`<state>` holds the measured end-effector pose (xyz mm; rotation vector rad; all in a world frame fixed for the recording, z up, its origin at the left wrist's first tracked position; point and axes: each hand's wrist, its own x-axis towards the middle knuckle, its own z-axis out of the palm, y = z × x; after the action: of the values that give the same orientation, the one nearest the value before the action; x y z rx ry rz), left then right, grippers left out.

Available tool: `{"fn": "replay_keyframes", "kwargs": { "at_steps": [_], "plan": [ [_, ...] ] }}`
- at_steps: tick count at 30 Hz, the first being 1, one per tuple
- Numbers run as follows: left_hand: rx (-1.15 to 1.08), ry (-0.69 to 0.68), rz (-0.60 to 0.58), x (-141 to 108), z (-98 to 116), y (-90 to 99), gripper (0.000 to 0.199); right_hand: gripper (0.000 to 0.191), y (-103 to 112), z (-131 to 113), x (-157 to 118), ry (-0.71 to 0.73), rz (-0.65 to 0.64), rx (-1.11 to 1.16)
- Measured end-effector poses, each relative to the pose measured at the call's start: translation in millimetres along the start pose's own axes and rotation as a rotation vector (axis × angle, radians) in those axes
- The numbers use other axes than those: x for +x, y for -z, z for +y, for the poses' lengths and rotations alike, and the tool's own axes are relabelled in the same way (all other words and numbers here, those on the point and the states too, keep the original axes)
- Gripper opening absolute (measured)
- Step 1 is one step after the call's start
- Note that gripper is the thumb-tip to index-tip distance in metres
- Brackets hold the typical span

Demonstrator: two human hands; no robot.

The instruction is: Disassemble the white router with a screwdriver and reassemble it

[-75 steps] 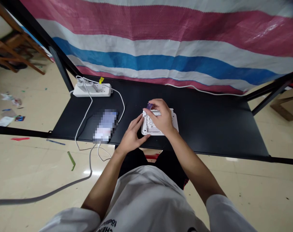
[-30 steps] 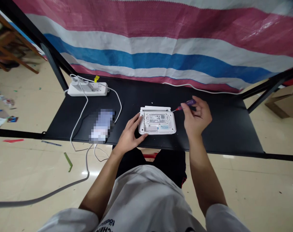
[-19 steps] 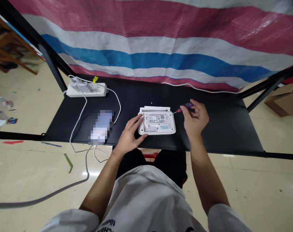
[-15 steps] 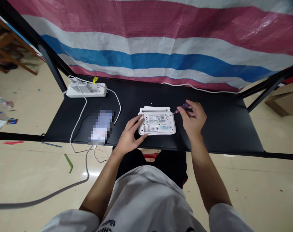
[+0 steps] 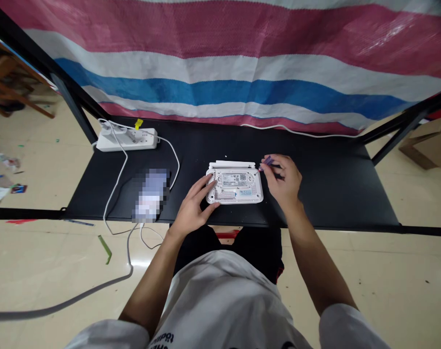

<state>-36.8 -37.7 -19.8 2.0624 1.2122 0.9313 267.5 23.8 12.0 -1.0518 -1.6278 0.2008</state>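
Observation:
A white router (image 5: 249,195) lies on the black table with its labelled, perforated underside up and its antenna side toward the back. My left hand (image 5: 194,206) rests at the router's left end, fingers on its left part and thumb along the front edge. Pinched between the thumb and fingers of my right hand (image 5: 286,180) is a small purple screwdriver (image 5: 267,161), by the router's back right corner. The screwdriver's tip is too small to make out clearly against that corner.
A white power strip (image 5: 143,139) with plugs and cables sits at the back left of the black table (image 5: 336,194). In front of it lies a blurred phone (image 5: 151,194) with a cable. A striped sheet (image 5: 220,89) hangs behind.
My right hand has moved slightly left and the purple screwdriver is held more upright near the router's corner. My left hand stays on the router. The view has shifted slightly.

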Motion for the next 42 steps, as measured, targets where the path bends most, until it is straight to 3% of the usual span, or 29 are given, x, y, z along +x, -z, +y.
{"fn": "replay_keyframes", "kwargs": {
  "at_steps": [4,9,15,19,24,28,30,33,38,42],
  "plan": [
    [0.003,-0.001,-0.004,0.3,-0.6,-0.1,0.066,0.031,-0.4,1.1,3.5,0.084,0.099,-0.134],
    [-0.001,-0.005,0.001,0.5,-0.2,0.3,0.066,0.035,0.9,-7.1,6.1,0.045,-0.057,0.006],
    [-0.004,0.000,-0.006,0.4,-0.1,0.4,0.066,0.026,-0.3,-3.3,5.9,0.045,0.016,-0.052],
    [-0.004,-0.005,-0.001,0.5,-0.1,0.6,0.066,0.033,-3.1,-1.9,2.4,-0.039,-0.057,0.071],
    [-0.003,-0.002,-0.006,0.8,0.6,0.9,0.065,0.026,-3.5,-3.6,3.9,-0.014,-0.002,0.009],
    [0.000,0.003,-0.009,0.9,1.2,1.1,0.065,0.030,-4.1,-4.1,5.4,-0.096,-0.077,0.109],
    [0.000,0.004,-0.007,0.9,1.3,1.1,0.065,0.028,-4.0,-2.9,5.5,-0.123,-0.045,0.055],
    [-0.002,0.003,-0.003,0.9,1.2,1.1,0.066,0.022,-2.4,-1.7,4.8,-0.052,0.046,-0.063],
    [0.002,0.006,-0.013,0.6,0.6,1.2,0.067,0.033,-3.4,-3.4,2.6,-0.056,-0.072,0.059],
    [0.005,0.009,-0.006,0.5,-0.2,0.8,0.066,0.021,-6.5,-3.0,6.1,0.006,0.054,-0.046]
  ]
}}
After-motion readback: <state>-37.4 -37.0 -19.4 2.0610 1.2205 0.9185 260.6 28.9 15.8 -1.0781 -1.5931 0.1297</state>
